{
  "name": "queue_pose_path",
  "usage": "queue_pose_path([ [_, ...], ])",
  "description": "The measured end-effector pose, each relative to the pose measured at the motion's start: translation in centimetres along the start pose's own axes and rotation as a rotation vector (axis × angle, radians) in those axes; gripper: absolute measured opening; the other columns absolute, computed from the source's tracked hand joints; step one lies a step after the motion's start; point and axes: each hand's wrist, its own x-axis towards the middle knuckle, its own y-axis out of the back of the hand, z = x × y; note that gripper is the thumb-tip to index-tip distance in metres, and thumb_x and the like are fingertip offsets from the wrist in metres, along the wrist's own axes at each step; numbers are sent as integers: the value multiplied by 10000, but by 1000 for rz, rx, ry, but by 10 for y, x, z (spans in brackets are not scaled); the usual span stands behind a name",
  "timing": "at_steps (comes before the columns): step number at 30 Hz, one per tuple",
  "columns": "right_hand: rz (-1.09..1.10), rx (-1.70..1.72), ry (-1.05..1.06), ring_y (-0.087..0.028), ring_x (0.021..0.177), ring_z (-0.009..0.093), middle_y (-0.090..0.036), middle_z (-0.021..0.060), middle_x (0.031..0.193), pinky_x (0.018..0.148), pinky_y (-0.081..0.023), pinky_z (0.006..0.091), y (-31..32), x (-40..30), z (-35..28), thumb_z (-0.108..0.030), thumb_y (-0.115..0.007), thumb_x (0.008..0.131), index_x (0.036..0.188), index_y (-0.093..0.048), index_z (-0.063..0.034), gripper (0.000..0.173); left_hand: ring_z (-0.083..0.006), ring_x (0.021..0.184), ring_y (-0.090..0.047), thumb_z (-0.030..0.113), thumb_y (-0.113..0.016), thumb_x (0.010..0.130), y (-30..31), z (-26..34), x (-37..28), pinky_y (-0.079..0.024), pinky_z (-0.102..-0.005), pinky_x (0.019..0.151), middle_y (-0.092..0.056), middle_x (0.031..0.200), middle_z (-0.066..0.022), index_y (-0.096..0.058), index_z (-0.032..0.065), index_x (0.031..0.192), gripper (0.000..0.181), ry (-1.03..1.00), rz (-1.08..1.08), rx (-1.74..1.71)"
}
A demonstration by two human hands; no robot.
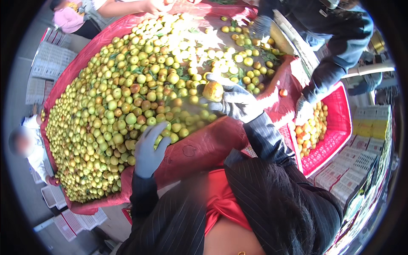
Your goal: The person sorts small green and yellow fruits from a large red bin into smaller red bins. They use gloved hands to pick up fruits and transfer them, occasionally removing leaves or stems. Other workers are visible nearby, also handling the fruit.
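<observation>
A wide heap of green and yellow jujubes [108, 127], some blushed brown, fills a table lined with red sheeting [197, 145]. My right hand [244, 102], in a pale glove with dark grey fingertips, holds one yellow-brown jujube [213, 91] above the pile. At the near edge of the heap is my left hand [149, 149] in a grey glove, its fingers spread over the fruit. Green fruit shows between its thumb and fingers, and I see none gripped.
A pink-red plastic crate [338, 127] at the right holds yellow-orange jujubes [314, 127]. A co-worker's gloved hand [304, 110] reaches into it. Other people stand around the table's far and left sides. Stacked printed cartons [353, 159] are at the right; leaves lie among the fruit.
</observation>
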Motion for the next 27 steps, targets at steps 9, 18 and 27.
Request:
queue_pose_path([
  [9,400,-272,214,-664,1097,238,-646,121,1238,926,-562,362,24,-66,24,-212,-703,943,1350,-561,6,483,-358,1274,-557,412,-705,903,-128,80,93,-452,-469,1061,-511,1486,-124,-452,63,1473,715,-664,33,103],
  [18,898,-333,748,-666,770,170,-668,96,1027,568,-527,248,65,-155,9,-209,-681,918,1190,-604,-64,318,-270,1074,-632,248,-673,875,-156,16,84,-516,-401,907,-668,1178,-65,-724,135,1081,241,-828,-197,183],
  [27,2001,-1396,427,-633,960,266,-686,139,1042,875,-507,386,173,-364,-23,-259,-762,812,1128,-664,8,425,-416,1336,-462,394,-660,918,-54,-101,242,-453,-499,1056,-397,1531,-199,-327,254,1564,740,102,-113,696],
])
